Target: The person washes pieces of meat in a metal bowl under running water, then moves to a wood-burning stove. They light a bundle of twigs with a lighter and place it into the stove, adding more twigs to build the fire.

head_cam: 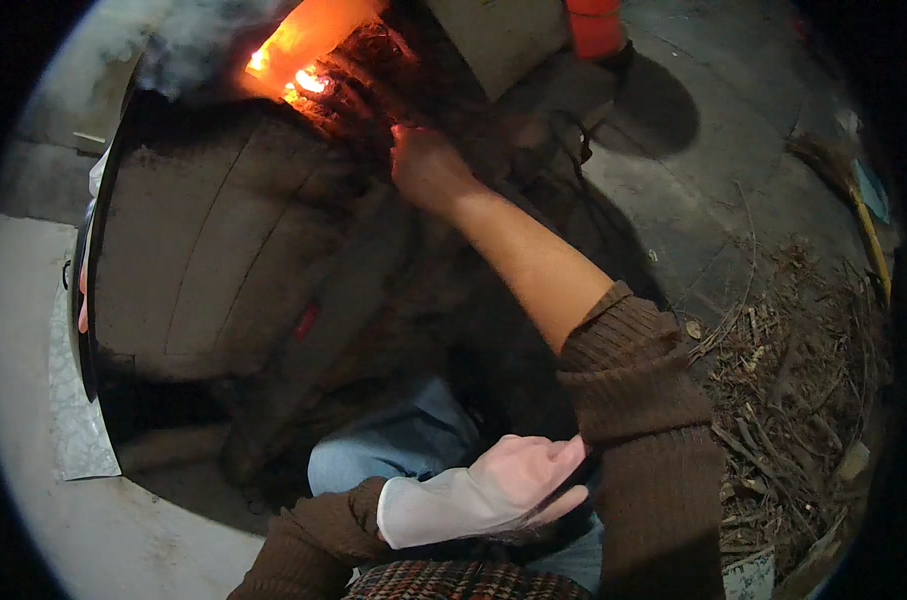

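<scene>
My right hand (428,166), bare, reaches up close to a burning fire (311,79). Its fingers are curled, and the orange glow lights their edge. Shadow hides whether they grip anything. My left hand (509,480) wears a translucent white and pink glove. It lies low, over my jeans (393,442). Its fingertips meet the rolled brown knit sleeve (641,397) of my right arm, but whether they pinch the cloth is unclear. Dark, charred-looking material (374,56) lies beside the flames.
Smoke (205,45) drifts at the upper left. A sooty block-like surface (198,247) stands left of my arm. Twigs and dry brush (791,405) are heaped on the right, below a broom (862,202). A red container (596,30) stands at the top.
</scene>
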The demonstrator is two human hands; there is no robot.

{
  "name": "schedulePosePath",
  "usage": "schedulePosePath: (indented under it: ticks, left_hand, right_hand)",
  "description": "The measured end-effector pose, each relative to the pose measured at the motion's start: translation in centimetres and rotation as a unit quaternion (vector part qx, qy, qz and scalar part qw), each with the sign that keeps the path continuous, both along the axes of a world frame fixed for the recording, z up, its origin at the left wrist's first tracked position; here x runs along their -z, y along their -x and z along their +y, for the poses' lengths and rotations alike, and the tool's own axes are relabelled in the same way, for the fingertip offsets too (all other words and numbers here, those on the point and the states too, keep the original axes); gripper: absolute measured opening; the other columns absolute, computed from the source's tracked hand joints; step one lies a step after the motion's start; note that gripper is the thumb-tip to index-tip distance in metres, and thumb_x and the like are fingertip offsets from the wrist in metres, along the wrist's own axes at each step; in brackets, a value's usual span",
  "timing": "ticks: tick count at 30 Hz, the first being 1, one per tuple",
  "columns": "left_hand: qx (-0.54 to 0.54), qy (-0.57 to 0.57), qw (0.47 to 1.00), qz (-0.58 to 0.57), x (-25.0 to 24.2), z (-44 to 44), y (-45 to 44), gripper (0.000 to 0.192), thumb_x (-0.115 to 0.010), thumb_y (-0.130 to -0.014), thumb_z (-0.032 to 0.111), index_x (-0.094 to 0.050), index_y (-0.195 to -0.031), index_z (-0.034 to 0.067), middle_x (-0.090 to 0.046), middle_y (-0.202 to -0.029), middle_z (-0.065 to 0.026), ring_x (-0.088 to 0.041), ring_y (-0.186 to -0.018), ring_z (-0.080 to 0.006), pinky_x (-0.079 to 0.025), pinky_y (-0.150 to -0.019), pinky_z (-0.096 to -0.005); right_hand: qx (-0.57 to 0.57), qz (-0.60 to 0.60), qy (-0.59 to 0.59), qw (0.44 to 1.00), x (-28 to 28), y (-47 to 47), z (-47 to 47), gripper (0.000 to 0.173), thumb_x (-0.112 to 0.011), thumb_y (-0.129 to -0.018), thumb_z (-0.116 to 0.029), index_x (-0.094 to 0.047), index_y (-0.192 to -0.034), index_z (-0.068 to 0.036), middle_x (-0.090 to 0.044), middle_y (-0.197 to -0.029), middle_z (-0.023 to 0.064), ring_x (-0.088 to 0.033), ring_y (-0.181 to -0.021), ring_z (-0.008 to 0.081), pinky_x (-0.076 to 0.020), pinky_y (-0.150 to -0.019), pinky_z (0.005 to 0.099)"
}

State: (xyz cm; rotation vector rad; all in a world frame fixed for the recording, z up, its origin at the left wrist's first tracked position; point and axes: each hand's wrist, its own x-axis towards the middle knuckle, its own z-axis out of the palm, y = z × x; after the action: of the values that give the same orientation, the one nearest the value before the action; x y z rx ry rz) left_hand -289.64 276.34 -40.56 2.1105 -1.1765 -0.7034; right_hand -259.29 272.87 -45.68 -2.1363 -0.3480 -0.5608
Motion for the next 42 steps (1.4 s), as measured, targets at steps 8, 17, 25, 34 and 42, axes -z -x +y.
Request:
schedulePosePath:
  ticks: [8,17,25,34,42]
  left_hand:
    - [0.009,-0.002,0.999,-0.043,0.1,0.7,0.7,0.035,-0.064,-0.089,0.026,-0.053,-0.108,-0.002,-0.062,-0.085,-0.0164,-0.065,-0.08,-0.0327,-0.055,-0.07,-0.0409]
    - [0.003,-0.025,1.0,0.003,-0.3,0.5,0.6,0.052,-0.067,-0.086,0.025,-0.05,-0.123,-0.008,-0.063,-0.088,-0.0182,-0.065,-0.079,-0.0346,-0.055,-0.069,-0.0404]
    - [0.027,-0.046,0.999,0.01,-0.5,0.2,0.3,0.066,-0.061,-0.093,0.027,-0.036,-0.143,-0.008,-0.068,-0.083,-0.017,-0.068,-0.071,-0.031,-0.057,-0.065,-0.041]
    - [0.022,-0.075,0.997,0.012,-0.3,-0.9,0.3,0.067,-0.062,-0.093,0.03,-0.037,-0.143,-0.006,-0.069,-0.083,-0.0166,-0.068,-0.071,-0.0304,-0.058,-0.066,-0.0396]
    - [0.036,-0.103,0.994,0.026,-1.0,-0.9,0.0,0.066,-0.061,-0.094,0.03,-0.036,-0.144,-0.006,-0.07,-0.089,-0.0193,-0.069,-0.076,-0.0328,-0.058,-0.067,-0.0402]
  right_hand:
    - [0.024,0.061,0.0,0.998,1.2,-1.1,2.1,0.027,-0.048,-0.089,-0.01,-0.06,-0.108,0.004,-0.062,-0.111,0.0277,-0.059,-0.107,0.0392,-0.0506,-0.092,0.0471]
    - [0.079,-0.019,0.108,0.991,1.9,1.1,0.8,0.025,-0.051,-0.089,-0.008,-0.06,-0.111,-0.001,-0.059,-0.109,0.0227,-0.055,-0.104,0.0385,-0.0452,-0.092,0.0467]
    - [0.271,-0.102,0.264,0.92,3.7,1.6,-14.2,0.025,-0.051,-0.092,-0.017,-0.063,-0.113,-0.01,-0.058,-0.12,0.0146,-0.054,-0.115,0.0393,-0.0469,-0.093,0.0531]
    - [0.043,0.073,0.207,0.975,2.6,3.0,-18.0,0.02,-0.056,-0.086,-0.014,-0.064,-0.103,-0.006,-0.063,-0.113,0.0173,-0.058,-0.112,0.0392,-0.051,-0.089,0.0474]
    - [-0.058,0.461,-0.151,0.873,-4.8,15.6,-31.6,0.043,-0.057,-0.099,-0.044,-0.061,-0.113,-0.003,-0.052,-0.062,0.0023,-0.053,-0.047,0.0112,-0.0379,-0.041,0.0274]
